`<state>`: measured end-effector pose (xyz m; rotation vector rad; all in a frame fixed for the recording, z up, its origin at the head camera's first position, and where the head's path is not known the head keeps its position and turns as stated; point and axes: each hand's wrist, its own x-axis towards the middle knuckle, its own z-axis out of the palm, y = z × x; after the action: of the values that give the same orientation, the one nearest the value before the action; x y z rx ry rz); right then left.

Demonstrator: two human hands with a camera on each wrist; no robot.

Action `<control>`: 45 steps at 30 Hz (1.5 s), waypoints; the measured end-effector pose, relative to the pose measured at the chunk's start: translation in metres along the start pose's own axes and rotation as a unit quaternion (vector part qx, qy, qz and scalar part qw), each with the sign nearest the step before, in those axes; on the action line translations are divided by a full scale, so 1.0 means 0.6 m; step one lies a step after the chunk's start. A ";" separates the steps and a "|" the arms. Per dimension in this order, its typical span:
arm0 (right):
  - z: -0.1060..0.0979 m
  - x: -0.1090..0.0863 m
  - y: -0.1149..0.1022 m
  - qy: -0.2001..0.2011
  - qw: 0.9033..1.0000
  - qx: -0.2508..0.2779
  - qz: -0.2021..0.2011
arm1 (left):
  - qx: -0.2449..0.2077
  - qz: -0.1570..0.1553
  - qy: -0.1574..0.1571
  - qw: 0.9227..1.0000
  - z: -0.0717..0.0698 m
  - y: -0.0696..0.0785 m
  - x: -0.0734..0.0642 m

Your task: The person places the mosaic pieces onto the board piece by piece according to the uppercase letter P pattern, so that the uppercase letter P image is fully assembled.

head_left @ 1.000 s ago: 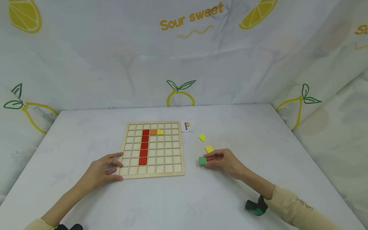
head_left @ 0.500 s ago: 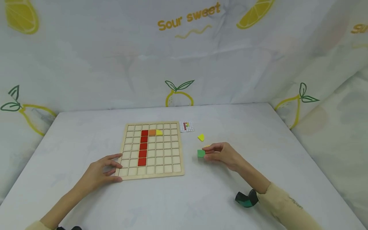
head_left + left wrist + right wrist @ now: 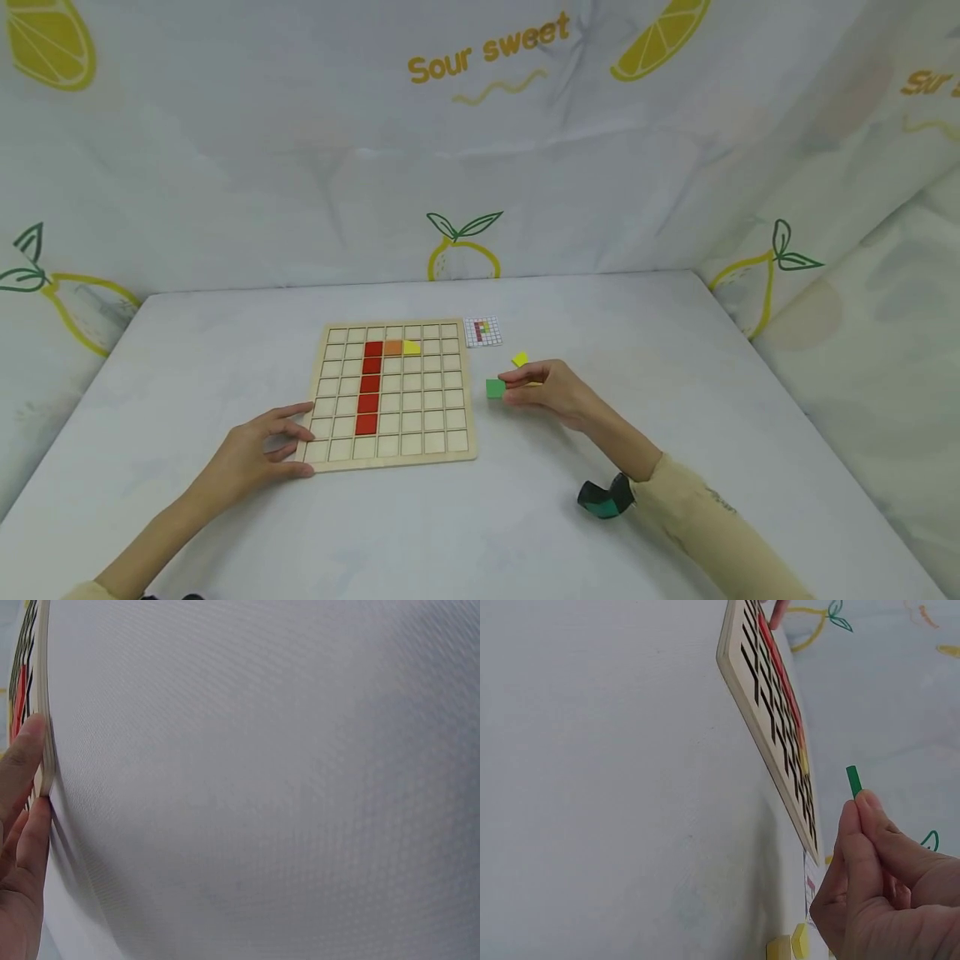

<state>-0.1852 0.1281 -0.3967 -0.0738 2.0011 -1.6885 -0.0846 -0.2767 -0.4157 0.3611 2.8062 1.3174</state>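
Note:
My right hand [image 3: 553,393] pinches a small green square tile [image 3: 494,389] between thumb and fingertips, just right of the wooden grid board [image 3: 432,422]. In the right wrist view the green tile [image 3: 853,780] shows edge-on, above the table. My left hand [image 3: 251,454] rests at the board's lower left, fingertips and thumb touching its edge. On the board stands a column of several red tiles [image 3: 369,383]. An orange tile [image 3: 393,347] and a yellow piece with one rounded corner [image 3: 411,347] extend right from its top.
A small printed pattern card [image 3: 482,332] lies at the board's upper right. Another yellow piece [image 3: 520,359] lies beyond my right hand, which partly hides a second one. A dark wrist strap [image 3: 605,497] is by the right sleeve. Printed white cloth [image 3: 337,167] hangs behind the table.
My right hand has moved left and away from me with the green tile, past the yellow pieces toward the board. My left hand has stayed at the board's edge.

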 end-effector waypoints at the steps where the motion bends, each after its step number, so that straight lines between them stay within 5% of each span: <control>1: 0.002 0.003 -0.002 0.000 1.000 0.002 0.000 | 0.001 -0.001 0.000 1.000 0.000 0.000 0.000; 20: 0.066 0.057 -0.020 -0.033 0.998 0.052 -0.015 | -0.005 0.023 0.007 1.000 0.004 -0.003 0.000; 30: 0.116 0.088 -0.025 -0.039 0.997 0.055 -0.026 | -0.002 0.012 0.006 1.000 0.002 -0.001 0.001; 39: 0.156 0.108 -0.033 -0.016 0.996 -0.043 -0.072 | -0.007 0.017 0.005 1.000 0.003 -0.005 0.000; 45: 0.170 0.113 -0.037 0.018 0.981 -0.161 -0.107 | -0.005 0.025 0.009 1.000 0.003 -0.006 0.000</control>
<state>-0.2075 0.0063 -0.4086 -0.3871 2.3486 -1.4788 -0.0850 -0.2778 -0.4198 0.4238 2.8212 1.3510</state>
